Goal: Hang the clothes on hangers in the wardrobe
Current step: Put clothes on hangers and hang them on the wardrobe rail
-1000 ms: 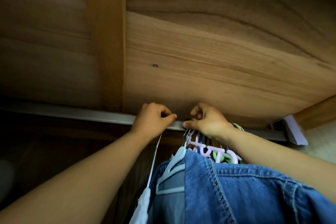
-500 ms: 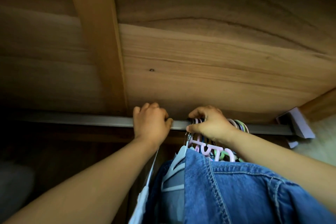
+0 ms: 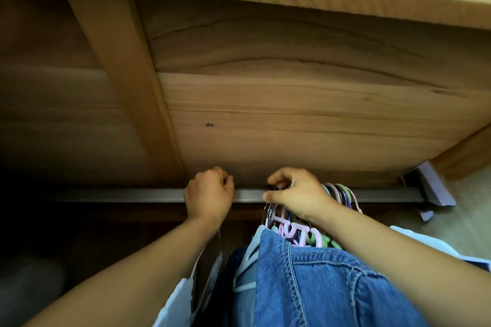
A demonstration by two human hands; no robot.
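Where denim jacket hangs, curled hands grip flat metal rail.

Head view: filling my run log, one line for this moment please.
left hand: grips rail | right hand: holds hanger hooks | denim: hung

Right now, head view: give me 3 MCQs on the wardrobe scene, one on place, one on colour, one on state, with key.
1. Where are the bunched hanger hooks on the rail?
A. left of both hands
B. between the hands
C. at the right hand

2. What colour is the garment nearest the camera?
A. blue
B. red
C. black

3. How is the left hand?
A. flat, fingers straight
B. curled at the rail
C. hanging below the clothes

Key: C, the hooks cluster under and beside the right hand; A, the denim jacket is blue; B, its fingers curl at the rail.
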